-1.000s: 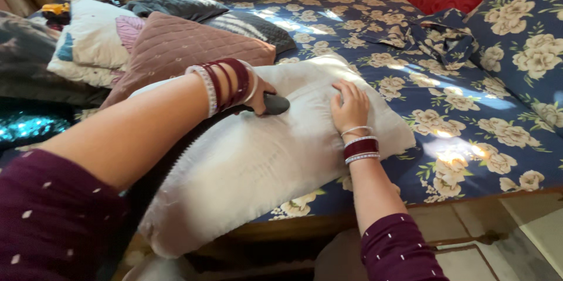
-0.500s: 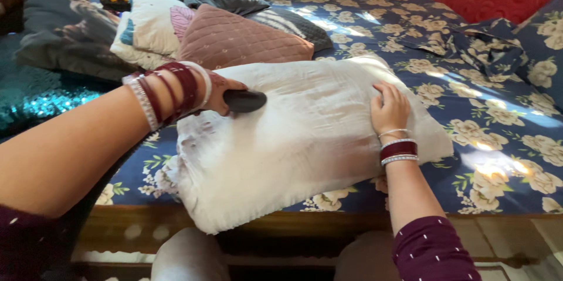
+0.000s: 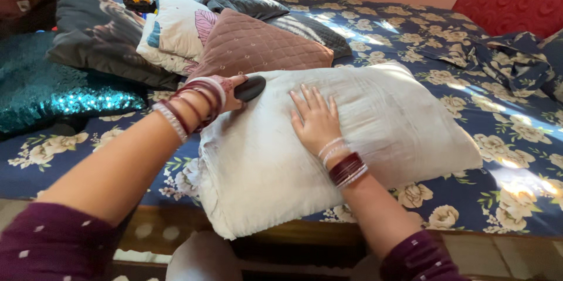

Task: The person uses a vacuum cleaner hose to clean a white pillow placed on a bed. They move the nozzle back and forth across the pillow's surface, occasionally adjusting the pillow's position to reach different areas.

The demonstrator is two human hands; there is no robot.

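Note:
A white pillow (image 3: 375, 134) lies across the near side of a bed covered with a dark blue flowered sheet (image 3: 498, 111). My left hand (image 3: 230, 93) grips a small dark oval object (image 3: 250, 88) and presses it against the pillow's top left corner. Flat on the middle of the pillow rests my right hand (image 3: 315, 118), fingers spread. Both wrists wear dark red and white bangles.
Behind the pillow are a quilted mauve cushion (image 3: 261, 46), a white leaf-print cushion (image 3: 173, 26) and dark cushions (image 3: 99, 29). A teal sequined cushion (image 3: 53, 93) lies at the left. A crumpled blue flowered cloth (image 3: 510, 58) sits far right. The wooden bed edge (image 3: 176, 228) runs below.
My right hand has slid from the pillow's right part to its middle. My left hand with the dark object has moved toward the pillow's top left corner. The view has shifted left.

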